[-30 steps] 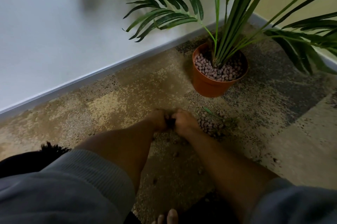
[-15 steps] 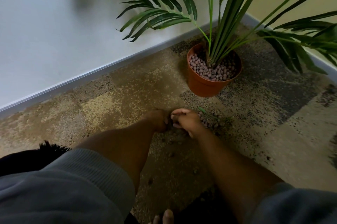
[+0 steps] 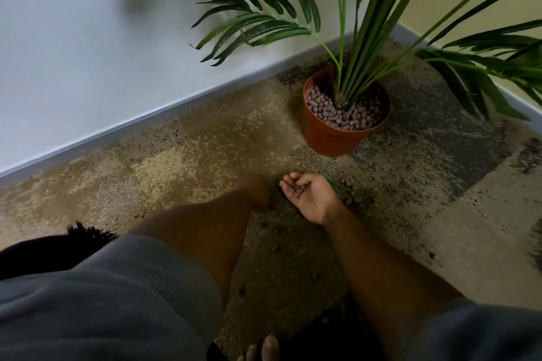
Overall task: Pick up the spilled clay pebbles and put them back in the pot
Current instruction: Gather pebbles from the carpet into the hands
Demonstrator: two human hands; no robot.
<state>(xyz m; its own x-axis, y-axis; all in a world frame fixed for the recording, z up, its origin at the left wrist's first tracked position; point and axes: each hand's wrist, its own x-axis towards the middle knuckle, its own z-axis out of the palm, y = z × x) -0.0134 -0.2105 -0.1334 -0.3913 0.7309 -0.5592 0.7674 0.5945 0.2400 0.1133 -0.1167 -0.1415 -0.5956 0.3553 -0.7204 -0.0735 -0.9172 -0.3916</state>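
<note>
Mottled brown-and-grey carpet (image 3: 205, 149) meets a pale wall (image 3: 88, 37) and grey skirting in a room corner, where a terracotta-coloured plastic pot (image 3: 331, 137) holds a palm (image 3: 366, 37) with long, glossy fronds. Round, matte, pinkish-grey pebbles (image 3: 337, 109) fill the pot close to its rim.

Crouched in front of it, a person in grey sleeves works low over the floor. Their right hand (image 3: 311, 196) is turned palm up and cupped, fingers curled around a small clutch of pebbles. Their left hand (image 3: 258, 193) is down at the carpet just beside it; whether its fingers are spread or pinching cannot be told from here. More spilled pebbles (image 3: 275, 247) lie scattered on the carpet near both hands and toward the person's bare toes, hard to pick out against the speckled pile.

Such pebbles look light, hard and dry, likely to roll off a flat palm, so a cupped hand seems the safest carrier. Strays sunk in the pile probably want a fingertip pinch, one or two at a time.
</note>
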